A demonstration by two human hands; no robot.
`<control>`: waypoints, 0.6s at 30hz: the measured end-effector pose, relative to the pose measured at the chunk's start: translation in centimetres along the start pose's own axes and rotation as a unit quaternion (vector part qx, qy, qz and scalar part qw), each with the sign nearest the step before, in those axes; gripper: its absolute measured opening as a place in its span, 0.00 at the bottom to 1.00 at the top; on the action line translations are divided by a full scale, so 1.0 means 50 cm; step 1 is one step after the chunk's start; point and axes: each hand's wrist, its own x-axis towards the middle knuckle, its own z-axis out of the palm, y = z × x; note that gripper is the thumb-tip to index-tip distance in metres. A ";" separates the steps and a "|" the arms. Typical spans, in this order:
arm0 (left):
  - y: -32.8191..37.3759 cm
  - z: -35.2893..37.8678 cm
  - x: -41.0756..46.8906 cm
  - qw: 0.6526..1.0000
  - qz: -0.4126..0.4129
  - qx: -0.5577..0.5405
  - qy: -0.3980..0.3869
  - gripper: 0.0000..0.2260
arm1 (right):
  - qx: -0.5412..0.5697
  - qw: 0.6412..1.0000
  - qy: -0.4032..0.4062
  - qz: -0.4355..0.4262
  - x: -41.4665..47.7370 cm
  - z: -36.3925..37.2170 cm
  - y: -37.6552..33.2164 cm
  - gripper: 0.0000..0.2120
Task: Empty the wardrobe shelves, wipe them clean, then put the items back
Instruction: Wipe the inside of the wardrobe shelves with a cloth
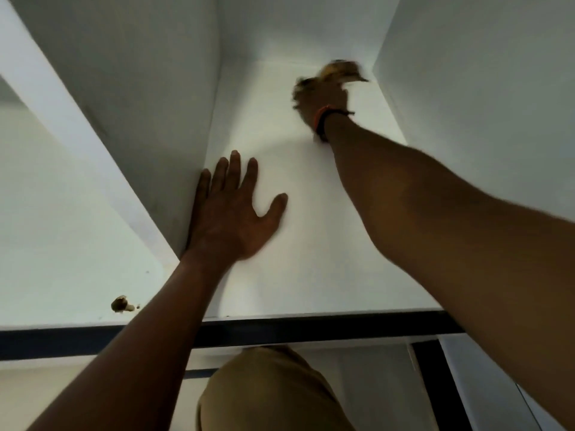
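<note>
A bare white wardrobe shelf [311, 244] fills the middle of the head view. My left hand [231, 213] lies flat on it with fingers spread, its edge against the left side wall. My right hand [323, 101] is far back on the shelf near the rear right corner, blurred by motion. It grips a brownish-yellow cloth [340, 70] that shows past the fingers. An orange and black band sits on my right wrist.
White side walls [149, 104] and a back wall close the compartment. A dark strip [280, 329] runs along the shelf's front edge. A chipped hole [119, 303] marks the left panel. My tan trouser leg [267, 396] shows below.
</note>
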 end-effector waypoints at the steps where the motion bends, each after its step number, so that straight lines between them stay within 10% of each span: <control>1: 0.000 0.000 0.002 1.000 0.000 0.002 -0.004 0.36 | 0.037 0.999 0.022 -0.011 0.051 0.052 0.026 0.30; 8: 0.033 -0.069 -0.024 0.992 -0.012 0.049 -0.113 0.34 | 0.294 0.954 -0.024 -0.054 0.032 0.176 -0.019 0.21; 12: 0.048 -0.180 -0.112 0.920 0.066 0.349 -0.167 0.23 | 0.400 0.915 -0.047 -0.037 -0.084 0.161 -0.043 0.17; 18: 0.004 -0.315 -0.247 0.814 0.165 0.555 -0.045 0.30 | 0.653 0.745 -0.102 0.090 -0.216 0.215 -0.103 0.18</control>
